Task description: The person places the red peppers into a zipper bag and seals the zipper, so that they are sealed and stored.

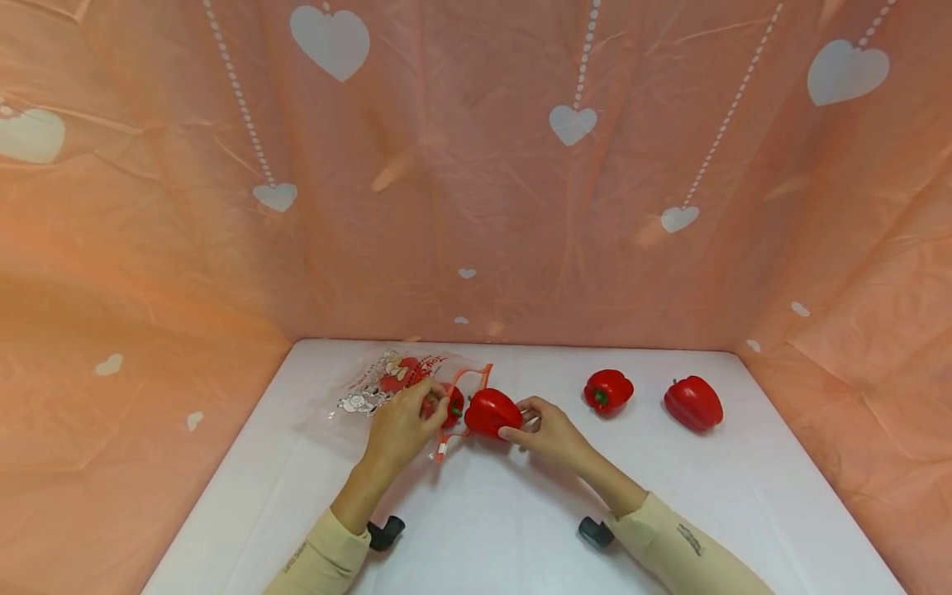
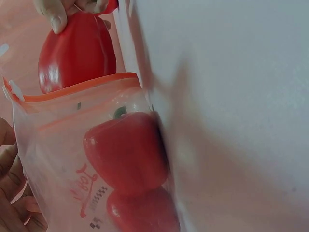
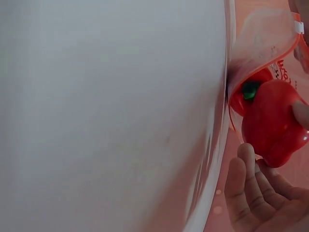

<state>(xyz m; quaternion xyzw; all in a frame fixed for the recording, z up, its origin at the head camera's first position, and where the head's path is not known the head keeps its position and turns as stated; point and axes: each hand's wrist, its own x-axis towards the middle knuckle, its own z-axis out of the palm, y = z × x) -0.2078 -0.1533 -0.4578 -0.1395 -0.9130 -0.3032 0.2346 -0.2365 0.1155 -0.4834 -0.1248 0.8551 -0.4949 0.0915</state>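
A clear zip bag (image 1: 362,402) with an orange zip edge and printed cartoon figures lies on the table's left half, its mouth facing right. My left hand (image 1: 402,423) grips the bag near its mouth. Inside, two red bell peppers (image 2: 128,154) show through the plastic in the left wrist view. My right hand (image 1: 552,431) holds another red bell pepper (image 1: 491,411) between thumb and fingers, right at the open mouth. In the right wrist view, this held pepper (image 3: 273,121) partly covers a bagged pepper with a green stem (image 3: 250,90).
Two more red bell peppers stand apart on the right: one with its green stem facing forward (image 1: 607,392), the other lying farther right (image 1: 693,403). A white cloth covers the table (image 1: 476,529). Orange curtains with white hearts (image 1: 476,207) enclose its back and sides.
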